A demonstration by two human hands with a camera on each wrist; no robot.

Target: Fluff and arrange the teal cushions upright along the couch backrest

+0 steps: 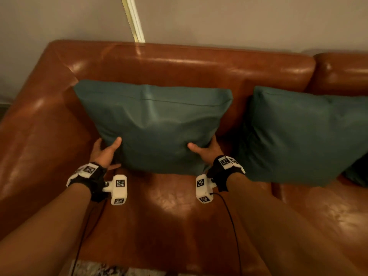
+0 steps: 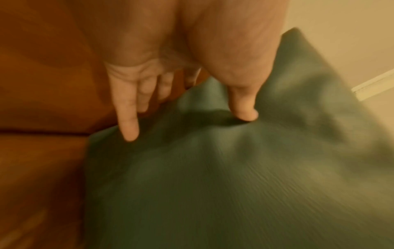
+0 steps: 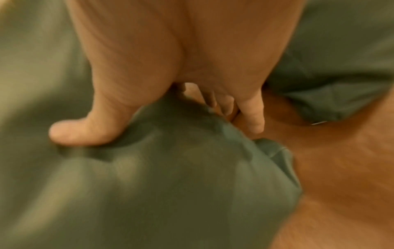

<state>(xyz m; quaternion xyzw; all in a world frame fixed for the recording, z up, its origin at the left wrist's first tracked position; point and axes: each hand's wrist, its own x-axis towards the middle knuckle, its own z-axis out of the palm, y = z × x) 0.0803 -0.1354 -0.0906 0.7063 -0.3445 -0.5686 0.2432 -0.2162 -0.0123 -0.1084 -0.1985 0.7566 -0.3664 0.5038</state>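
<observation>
A teal cushion stands on the brown leather couch, leaning back on the backrest. My left hand grips its lower left edge, with the thumb dug into the front of the cushion and the fingers behind it. On the lower right edge my right hand holds the same way: thumb on the front of the cushion, fingers behind. A second teal cushion leans on the backrest just to the right.
The couch armrest rises close on the left. Bare seat leather lies in front of the held cushion. Another dark teal shape shows at the far right edge. A wall with a white trim strip stands behind the couch.
</observation>
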